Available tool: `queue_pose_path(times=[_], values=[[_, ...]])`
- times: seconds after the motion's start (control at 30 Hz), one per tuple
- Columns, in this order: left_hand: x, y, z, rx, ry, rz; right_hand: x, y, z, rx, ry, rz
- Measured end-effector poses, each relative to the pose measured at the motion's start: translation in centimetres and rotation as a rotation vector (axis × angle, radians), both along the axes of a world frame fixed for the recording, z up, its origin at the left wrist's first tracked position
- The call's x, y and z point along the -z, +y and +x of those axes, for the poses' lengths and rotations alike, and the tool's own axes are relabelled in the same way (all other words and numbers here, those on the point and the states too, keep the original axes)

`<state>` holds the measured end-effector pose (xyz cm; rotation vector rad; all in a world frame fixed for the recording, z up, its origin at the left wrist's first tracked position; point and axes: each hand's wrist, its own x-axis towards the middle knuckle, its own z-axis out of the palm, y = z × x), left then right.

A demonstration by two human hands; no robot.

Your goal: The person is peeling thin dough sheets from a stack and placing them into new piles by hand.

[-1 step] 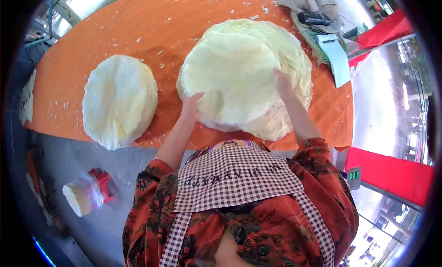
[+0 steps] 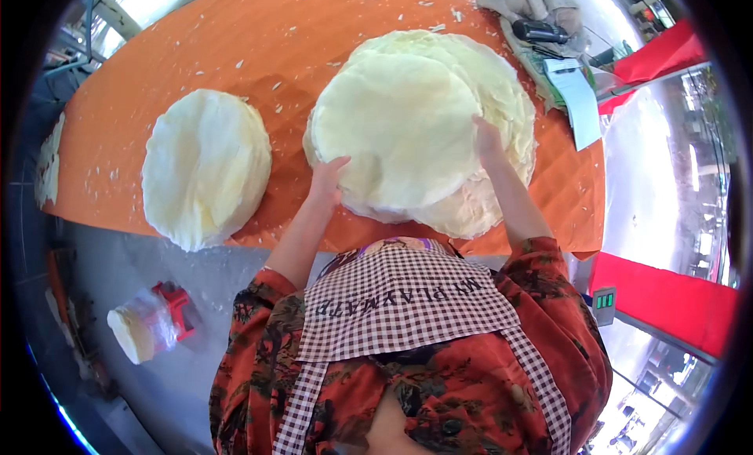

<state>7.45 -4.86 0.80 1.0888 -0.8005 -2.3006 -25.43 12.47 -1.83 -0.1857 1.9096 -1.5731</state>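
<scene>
A wide pile of thin, pale round sheets (image 2: 486, 86) lies on the orange table (image 2: 196, 55) straight ahead of me. The top sheet (image 2: 396, 129) is lifted slightly off the pile. My left hand (image 2: 325, 180) grips its near left edge, fingers curled under it. On its right edge is my right hand (image 2: 488, 137), fingers spread over the rim. A smaller stack of the same pale sheets (image 2: 205, 166) sits to the left, near the table's front edge, apart from both hands.
A grey cloth (image 2: 518, 0), a black object (image 2: 541, 31) and a white paper (image 2: 576, 102) lie at the back right. Another pale piece (image 2: 47, 161) shows at the far left edge. On the floor, lower left, is a clear bag of white sheets (image 2: 145, 325). Red panels (image 2: 674, 298) stand at the right.
</scene>
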Motion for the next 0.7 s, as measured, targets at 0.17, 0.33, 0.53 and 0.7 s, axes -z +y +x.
queue_pose_path(times=[0.17, 0.33, 0.53, 0.7], values=[[2.1, 0.0, 0.8, -0.03, -0.137, 0.057, -5.6, 0.9, 3.7, -0.029, -0.266, -0.21], [2.3, -0.4, 0.2, -0.076, -0.13, 0.085, -4.3, 1.9, 5.0, 0.007, -0.298, -0.19], [2.8, -0.2, 1.0, -0.078, -0.093, 0.12, -2.4, 1.4, 6.2, 0.063, -0.328, -0.333], [-0.3, -0.6, 0.2, -0.093, 0.007, 0.126, -4.8, 0.7, 6.0, -0.084, -0.266, -0.267]])
